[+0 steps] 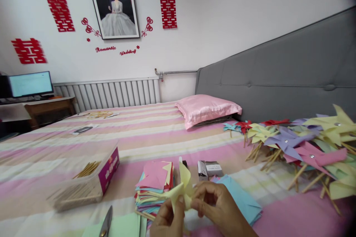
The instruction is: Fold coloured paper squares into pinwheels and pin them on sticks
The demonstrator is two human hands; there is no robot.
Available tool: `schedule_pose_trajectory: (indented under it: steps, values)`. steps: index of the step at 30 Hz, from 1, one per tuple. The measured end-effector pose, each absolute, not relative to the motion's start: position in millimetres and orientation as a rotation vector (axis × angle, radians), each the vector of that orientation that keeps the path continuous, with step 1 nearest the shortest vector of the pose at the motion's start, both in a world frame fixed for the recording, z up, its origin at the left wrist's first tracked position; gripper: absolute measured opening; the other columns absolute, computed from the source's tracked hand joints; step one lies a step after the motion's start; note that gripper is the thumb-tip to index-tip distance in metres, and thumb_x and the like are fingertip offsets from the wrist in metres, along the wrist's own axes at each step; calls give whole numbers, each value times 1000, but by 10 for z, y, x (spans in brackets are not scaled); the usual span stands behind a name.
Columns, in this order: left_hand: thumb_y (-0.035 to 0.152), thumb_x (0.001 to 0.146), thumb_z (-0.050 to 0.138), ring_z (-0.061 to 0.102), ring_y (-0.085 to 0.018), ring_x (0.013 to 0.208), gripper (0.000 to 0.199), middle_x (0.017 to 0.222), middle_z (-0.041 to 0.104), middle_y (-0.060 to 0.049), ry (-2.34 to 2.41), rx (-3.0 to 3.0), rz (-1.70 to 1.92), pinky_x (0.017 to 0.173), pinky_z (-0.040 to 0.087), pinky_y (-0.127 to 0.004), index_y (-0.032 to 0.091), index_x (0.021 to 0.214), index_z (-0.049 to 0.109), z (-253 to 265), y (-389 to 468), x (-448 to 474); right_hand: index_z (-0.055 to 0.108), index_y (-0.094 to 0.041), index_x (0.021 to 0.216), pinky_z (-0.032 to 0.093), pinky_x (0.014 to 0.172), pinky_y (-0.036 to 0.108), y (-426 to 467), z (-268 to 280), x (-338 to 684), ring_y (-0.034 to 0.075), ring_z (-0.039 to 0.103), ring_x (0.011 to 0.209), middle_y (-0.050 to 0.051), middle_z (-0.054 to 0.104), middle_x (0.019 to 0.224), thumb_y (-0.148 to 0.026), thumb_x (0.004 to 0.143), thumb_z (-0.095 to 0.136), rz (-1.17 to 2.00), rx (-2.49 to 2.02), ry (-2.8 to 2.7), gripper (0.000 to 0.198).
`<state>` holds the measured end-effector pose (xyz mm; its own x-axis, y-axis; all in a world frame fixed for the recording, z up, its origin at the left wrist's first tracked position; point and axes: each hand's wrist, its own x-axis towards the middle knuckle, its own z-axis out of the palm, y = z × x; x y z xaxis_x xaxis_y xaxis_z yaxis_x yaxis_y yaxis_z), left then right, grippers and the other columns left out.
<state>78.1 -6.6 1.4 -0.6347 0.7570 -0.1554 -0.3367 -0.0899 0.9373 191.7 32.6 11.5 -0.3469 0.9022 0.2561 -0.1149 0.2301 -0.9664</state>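
Bottom centre of frame: yellow paper pinwheel is pinched between left hand and right hand, just above stack of coloured paper on bed.

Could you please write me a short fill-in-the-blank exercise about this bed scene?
1. Both hands, left hand and right hand, fold a ___ sheet of paper.
2. The pillow is ___ in colour.
3. The finished pinwheels are mounted on wooden ___.
Missing words: yellow; pink; sticks.
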Motion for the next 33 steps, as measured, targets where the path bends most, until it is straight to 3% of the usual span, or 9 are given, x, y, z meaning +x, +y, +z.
schedule_pose_trajectory:
  steps: [5, 10, 12, 20, 26, 33]
  values:
    - [31, 48, 72, 54, -12, 46, 29, 47, 64, 2, 1511, 369, 1843, 44, 41, -19, 13, 70, 66, 101, -67, 538, 56, -16, 71, 36, 46, 19, 367, 80, 1963, 11, 55, 47, -4, 54, 49, -36, 73, 62, 1219, -899, -1466, 21]
    - [22, 48, 74, 59, -12, 54, 29, 57, 68, 2, 1489, 250, 1856, 51, 44, -19, 15, 75, 64, 124, -59, 427, 57, -16, 79, 44, 50, 20, 383, -39, 1933, 13, 61, 53, 1, 63, 69, -21, 76, 53, 1106, -1078, -1691, 8]
    - [22, 50, 74, 59, -12, 53, 32, 57, 68, 3, 1434, 267, 1866, 51, 45, -19, 15, 79, 64, 98, -60, 419, 61, -16, 82, 46, 51, 22, 379, -104, 1902, 14, 62, 55, 2, 66, 72, -16, 74, 49, 1067, -1110, -1772, 15]
    - [27, 56, 72, 59, -13, 49, 29, 61, 69, 1, 1360, 303, 1834, 49, 45, -21, 15, 81, 64, -10, -41, 401, 65, -18, 90, 40, 81, 32, 345, -262, 1764, 23, 58, 91, 7, 65, 94, -9, 71, 47, 661, -1350, -1933, 27]
    - [29, 57, 72, 58, -12, 47, 26, 59, 68, 2, 1324, 328, 1831, 47, 44, -20, 15, 78, 64, -64, -17, 377, 65, -21, 80, 39, 72, 28, 354, -352, 1654, 21, 60, 83, 5, 66, 85, -10, 77, 43, 512, -1503, -2034, 25]
    - [28, 51, 75, 54, -11, 42, 27, 53, 66, 0, 1292, 296, 1811, 43, 44, -21, 12, 70, 65, -51, -13, 384, 63, -22, 75, 35, 63, 26, 438, -312, 1593, 21, 60, 79, 4, 66, 80, -10, 74, 46, 439, -1545, -2166, 20]
